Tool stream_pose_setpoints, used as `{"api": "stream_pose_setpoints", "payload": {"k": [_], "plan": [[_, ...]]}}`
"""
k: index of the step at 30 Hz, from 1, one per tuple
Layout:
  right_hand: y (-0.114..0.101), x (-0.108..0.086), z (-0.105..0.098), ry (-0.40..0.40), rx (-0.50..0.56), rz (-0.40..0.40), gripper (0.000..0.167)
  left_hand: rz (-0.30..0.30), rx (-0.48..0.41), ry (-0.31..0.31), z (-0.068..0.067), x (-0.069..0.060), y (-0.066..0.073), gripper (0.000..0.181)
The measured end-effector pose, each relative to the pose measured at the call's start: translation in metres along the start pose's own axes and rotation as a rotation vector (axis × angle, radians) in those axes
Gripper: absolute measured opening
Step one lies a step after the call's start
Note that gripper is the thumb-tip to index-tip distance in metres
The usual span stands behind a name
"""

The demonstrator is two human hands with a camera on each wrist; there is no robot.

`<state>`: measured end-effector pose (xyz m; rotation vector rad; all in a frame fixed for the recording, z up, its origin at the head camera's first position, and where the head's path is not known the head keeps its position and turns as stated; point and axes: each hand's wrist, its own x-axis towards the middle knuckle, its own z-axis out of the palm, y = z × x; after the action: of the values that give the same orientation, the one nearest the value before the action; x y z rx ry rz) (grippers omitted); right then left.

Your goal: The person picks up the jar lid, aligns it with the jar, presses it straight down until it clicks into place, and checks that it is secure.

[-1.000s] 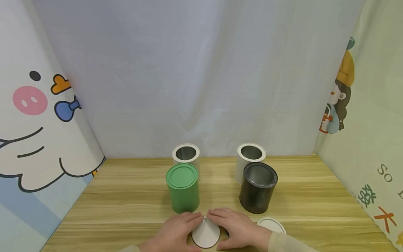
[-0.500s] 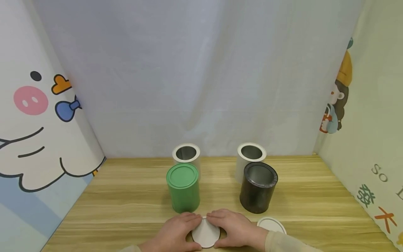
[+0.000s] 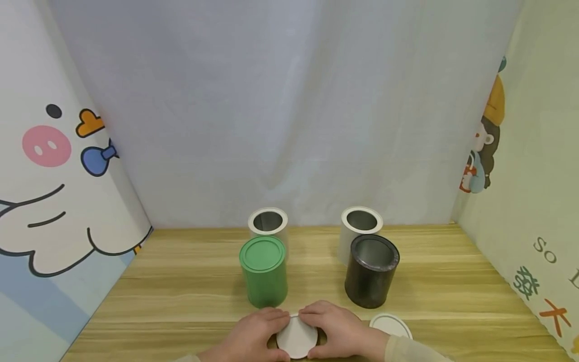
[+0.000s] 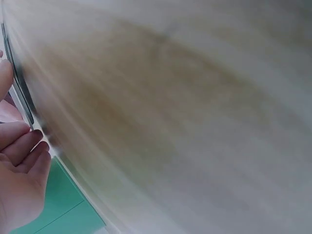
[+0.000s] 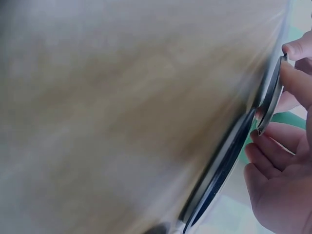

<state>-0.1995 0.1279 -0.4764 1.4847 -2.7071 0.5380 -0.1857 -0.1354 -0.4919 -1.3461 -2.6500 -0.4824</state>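
Between my two hands is a round white can lid [image 3: 297, 338], low over the wooden table. My left hand [image 3: 253, 336] grips its left edge, fingers at the far side and thumb at the near side. The right hand [image 3: 340, 333] grips the opposite edge in the same way. In the right wrist view, the lid [image 5: 271, 97] shows edge-on among the fingers. Part of the left hand [image 4: 22, 170] appears in the left wrist view, close to the lid's dark edge [image 4: 18, 78]. A second white lid [image 3: 390, 324] lies right of my right wrist, partly covered by it.
A green can [image 3: 266, 281] with a green top stands just beyond my left hand, and a black can [image 3: 370, 284] beyond my right. Behind them are two white cans, one left [image 3: 281, 236] and one right [image 3: 346, 246], both open-topped. Fabric walls [image 3: 294, 125] enclose the table.
The right thumb has come in against the near edge of the lid. Otherwise both hands and the cans keep their places; the view has shifted very slightly.
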Motion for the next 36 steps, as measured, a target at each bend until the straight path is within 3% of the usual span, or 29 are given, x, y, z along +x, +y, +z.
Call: {"api": "stream_pose_setpoints", "payload": {"k": [7, 16, 20, 28, 36], "plan": [[0.002, -0.005, -0.004, 0.053, 0.047, -0.028, 0.064, 0.028, -0.052, 0.072, -0.006, 0.002, 0.002, 0.066], [0.0, -0.006, -0.021, 0.134, 0.067, -0.053, 0.062, 0.037, -0.07, 0.151, -0.023, 0.011, 0.005, 0.067], [-0.001, -0.008, -0.028, 0.151, 0.058, -0.033, 0.063, 0.058, -0.041, 0.202, -0.028, 0.014, 0.006, 0.068], [-0.002, -0.01, -0.043, 0.248, 0.019, -0.084, 0.063, 0.137, -0.008, 0.342, -0.039, 0.022, 0.009, 0.064], [-0.002, -0.009, -0.059, 0.303, 0.024, -0.107, 0.064, 0.172, -0.016, 0.405, -0.056, 0.031, 0.011, 0.062]]}}
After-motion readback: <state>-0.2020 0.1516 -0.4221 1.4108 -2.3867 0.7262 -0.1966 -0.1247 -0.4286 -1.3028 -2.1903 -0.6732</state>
